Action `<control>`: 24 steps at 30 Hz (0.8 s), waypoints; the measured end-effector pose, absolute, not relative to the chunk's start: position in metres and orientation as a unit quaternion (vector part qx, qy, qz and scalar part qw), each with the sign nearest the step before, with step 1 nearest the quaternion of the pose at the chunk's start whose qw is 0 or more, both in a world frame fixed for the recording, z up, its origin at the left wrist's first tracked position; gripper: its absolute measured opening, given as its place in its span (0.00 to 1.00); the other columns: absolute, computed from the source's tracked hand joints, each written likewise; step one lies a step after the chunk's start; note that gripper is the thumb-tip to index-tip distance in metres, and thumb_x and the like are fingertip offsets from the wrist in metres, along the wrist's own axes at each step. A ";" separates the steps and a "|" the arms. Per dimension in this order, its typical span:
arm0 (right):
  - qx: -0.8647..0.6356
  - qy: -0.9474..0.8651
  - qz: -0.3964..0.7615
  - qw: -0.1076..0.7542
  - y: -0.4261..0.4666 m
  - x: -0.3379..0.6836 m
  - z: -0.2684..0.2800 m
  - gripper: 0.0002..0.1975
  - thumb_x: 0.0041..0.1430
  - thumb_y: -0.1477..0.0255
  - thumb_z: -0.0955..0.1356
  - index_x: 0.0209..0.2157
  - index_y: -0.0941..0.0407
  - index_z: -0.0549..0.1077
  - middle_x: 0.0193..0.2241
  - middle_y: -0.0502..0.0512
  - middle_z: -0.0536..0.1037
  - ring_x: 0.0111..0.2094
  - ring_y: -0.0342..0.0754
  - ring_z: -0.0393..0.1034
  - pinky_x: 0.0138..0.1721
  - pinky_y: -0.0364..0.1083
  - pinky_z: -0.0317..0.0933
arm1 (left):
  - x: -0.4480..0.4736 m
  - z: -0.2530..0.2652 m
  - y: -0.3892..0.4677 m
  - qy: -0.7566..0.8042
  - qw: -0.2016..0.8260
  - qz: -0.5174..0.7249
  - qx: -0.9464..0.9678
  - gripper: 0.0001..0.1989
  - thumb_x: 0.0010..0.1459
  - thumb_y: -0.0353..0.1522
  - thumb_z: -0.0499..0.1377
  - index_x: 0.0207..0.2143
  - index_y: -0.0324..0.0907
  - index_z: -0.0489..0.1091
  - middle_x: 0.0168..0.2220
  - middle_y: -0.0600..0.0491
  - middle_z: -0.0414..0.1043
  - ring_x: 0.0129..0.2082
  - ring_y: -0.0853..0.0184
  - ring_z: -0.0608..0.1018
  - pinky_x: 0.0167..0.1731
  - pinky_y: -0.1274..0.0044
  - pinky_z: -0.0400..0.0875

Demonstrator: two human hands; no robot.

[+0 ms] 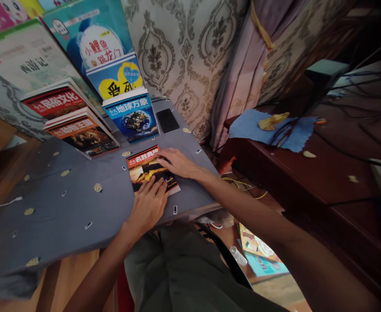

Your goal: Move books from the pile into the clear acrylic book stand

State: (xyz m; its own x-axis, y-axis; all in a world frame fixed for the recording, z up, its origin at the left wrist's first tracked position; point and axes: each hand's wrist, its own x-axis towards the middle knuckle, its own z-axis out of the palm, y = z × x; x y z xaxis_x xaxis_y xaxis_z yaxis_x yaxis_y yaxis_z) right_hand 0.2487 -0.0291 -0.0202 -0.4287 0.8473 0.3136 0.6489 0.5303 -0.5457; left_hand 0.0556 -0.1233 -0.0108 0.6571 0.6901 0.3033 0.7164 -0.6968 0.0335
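Note:
A closed paperback book (148,169) with an orange title band and a dark golden cover lies flat on the grey cloth-covered table (79,212). My left hand (149,201) rests on its lower edge, fingers stretched out over the cover. At the book's upper right corner lies my right hand (177,162), fingers extended across its edge. Neither hand is wrapped round anything. Just behind stands a blue book with a globe on it (135,119). Left of that, a book with a lion cover (91,136) leans upright.
More books stand in rows at the back left, including a red-banded one (55,104) and a large teal one (66,32). A black phone (167,120) lies near the wall. To the right is a dark red table (258,160) with a blue cloth (249,125) and cables.

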 end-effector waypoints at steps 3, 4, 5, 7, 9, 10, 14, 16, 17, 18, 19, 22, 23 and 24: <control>-0.460 -0.829 0.158 0.278 -0.044 0.239 -0.019 0.21 0.73 0.63 0.58 0.58 0.59 0.69 0.57 0.63 0.75 0.62 0.56 0.64 0.63 0.59 0.55 | 0.054 -0.012 -0.126 -0.386 0.042 -0.150 -0.909 0.18 0.70 0.35 0.50 0.56 0.38 0.70 0.57 0.44 0.74 0.61 0.51 0.72 0.60 0.57 0.68; -0.462 -0.827 0.151 0.280 -0.051 0.235 -0.018 0.22 0.73 0.63 0.57 0.59 0.59 0.69 0.59 0.64 0.73 0.64 0.57 0.61 0.64 0.60 0.52 | 0.053 -0.013 -0.127 -0.384 0.038 -0.151 -0.910 0.18 0.70 0.34 0.51 0.57 0.38 0.69 0.58 0.44 0.74 0.62 0.52 0.71 0.61 0.57 0.67; -0.462 -0.827 0.147 0.285 -0.059 0.230 -0.018 0.23 0.73 0.62 0.57 0.60 0.59 0.67 0.61 0.65 0.71 0.66 0.57 0.58 0.65 0.61 0.50 | 0.051 -0.015 -0.128 -0.380 0.033 -0.153 -0.912 0.19 0.69 0.34 0.51 0.58 0.38 0.69 0.58 0.44 0.73 0.63 0.52 0.70 0.62 0.57 0.66; -0.455 -0.827 0.150 0.294 -0.075 0.219 -0.019 0.27 0.73 0.59 0.56 0.63 0.60 0.64 0.64 0.66 0.67 0.69 0.57 0.53 0.67 0.61 0.49 | 0.047 -0.018 -0.129 -0.372 0.021 -0.158 -0.915 0.19 0.69 0.33 0.51 0.58 0.39 0.68 0.58 0.43 0.73 0.64 0.53 0.69 0.63 0.57 0.64; -0.451 -0.829 0.163 0.288 -0.089 0.209 -0.022 0.29 0.73 0.57 0.54 0.64 0.61 0.63 0.65 0.66 0.66 0.69 0.56 0.51 0.68 0.60 0.49 | 0.043 -0.022 -0.130 -0.366 0.012 -0.161 -0.917 0.18 0.68 0.33 0.51 0.58 0.39 0.68 0.58 0.42 0.72 0.65 0.54 0.67 0.64 0.56 0.63; -0.453 -0.829 0.169 0.281 -0.093 0.206 -0.024 0.29 0.73 0.56 0.54 0.64 0.60 0.63 0.65 0.66 0.65 0.69 0.56 0.52 0.68 0.61 0.48 | 0.042 -0.024 -0.130 -0.364 0.010 -0.161 -0.918 0.18 0.68 0.32 0.51 0.58 0.39 0.68 0.59 0.42 0.72 0.66 0.54 0.66 0.64 0.55 0.63; -0.462 -0.831 0.174 0.256 -0.101 0.203 -0.028 0.30 0.73 0.55 0.53 0.63 0.59 0.65 0.65 0.65 0.65 0.70 0.56 0.52 0.68 0.61 0.48 | 0.037 -0.027 -0.131 -0.362 -0.004 -0.155 -0.919 0.19 0.69 0.33 0.51 0.59 0.38 0.66 0.62 0.40 0.67 0.68 0.53 0.62 0.64 0.54 0.62; -0.456 -0.837 0.171 0.251 -0.098 0.205 -0.029 0.31 0.73 0.54 0.52 0.64 0.58 0.65 0.66 0.64 0.65 0.69 0.56 0.52 0.68 0.61 0.48 | 0.036 -0.026 -0.131 -0.362 -0.024 -0.156 -0.919 0.19 0.69 0.34 0.51 0.60 0.39 0.65 0.62 0.41 0.68 0.68 0.54 0.62 0.65 0.54 0.61; -0.451 -0.840 0.170 0.248 -0.096 0.206 -0.029 0.31 0.72 0.53 0.52 0.64 0.57 0.64 0.66 0.63 0.64 0.69 0.55 0.52 0.68 0.62 0.49 | 0.036 -0.025 -0.131 -0.363 -0.034 -0.156 -0.918 0.19 0.69 0.34 0.51 0.60 0.40 0.65 0.61 0.41 0.68 0.68 0.55 0.62 0.65 0.54 0.60; -0.447 -0.843 0.170 0.245 -0.092 0.207 -0.029 0.32 0.72 0.52 0.52 0.64 0.56 0.64 0.66 0.63 0.64 0.69 0.55 0.52 0.68 0.62 0.49 | 0.036 -0.025 -0.131 -0.362 -0.043 -0.155 -0.918 0.19 0.69 0.35 0.51 0.60 0.40 0.65 0.61 0.42 0.69 0.68 0.55 0.62 0.65 0.54 0.59; -0.444 -0.846 0.168 0.241 -0.087 0.208 -0.030 0.32 0.72 0.52 0.52 0.65 0.57 0.64 0.66 0.63 0.64 0.69 0.55 0.52 0.68 0.61 0.49 | 0.035 -0.024 -0.131 -0.362 -0.049 -0.153 -0.918 0.19 0.69 0.35 0.51 0.60 0.41 0.65 0.61 0.42 0.69 0.68 0.55 0.63 0.66 0.55 0.59; -0.451 -0.853 0.151 0.217 -0.065 0.207 -0.031 0.33 0.72 0.52 0.52 0.65 0.60 0.63 0.67 0.64 0.63 0.70 0.55 0.51 0.69 0.60 0.46 | 0.035 -0.024 -0.130 -0.366 -0.052 -0.150 -0.917 0.22 0.69 0.37 0.51 0.63 0.39 0.62 0.63 0.42 0.67 0.68 0.55 0.62 0.66 0.56 0.58; -0.461 -0.851 0.144 0.206 -0.055 0.206 -0.031 0.33 0.72 0.53 0.52 0.65 0.61 0.63 0.67 0.64 0.62 0.70 0.55 0.50 0.69 0.59 0.46 | 0.034 -0.024 -0.130 -0.368 -0.051 -0.151 -0.916 0.24 0.69 0.38 0.51 0.64 0.39 0.61 0.64 0.42 0.65 0.68 0.55 0.62 0.67 0.57 0.57; -0.474 -0.848 0.136 0.193 -0.045 0.205 -0.031 0.34 0.72 0.53 0.53 0.66 0.62 0.62 0.68 0.65 0.61 0.71 0.55 0.49 0.69 0.59 0.45 | 0.034 -0.025 -0.130 -0.370 -0.052 -0.152 -0.915 0.25 0.70 0.38 0.50 0.65 0.39 0.59 0.65 0.42 0.64 0.69 0.56 0.60 0.67 0.57 0.57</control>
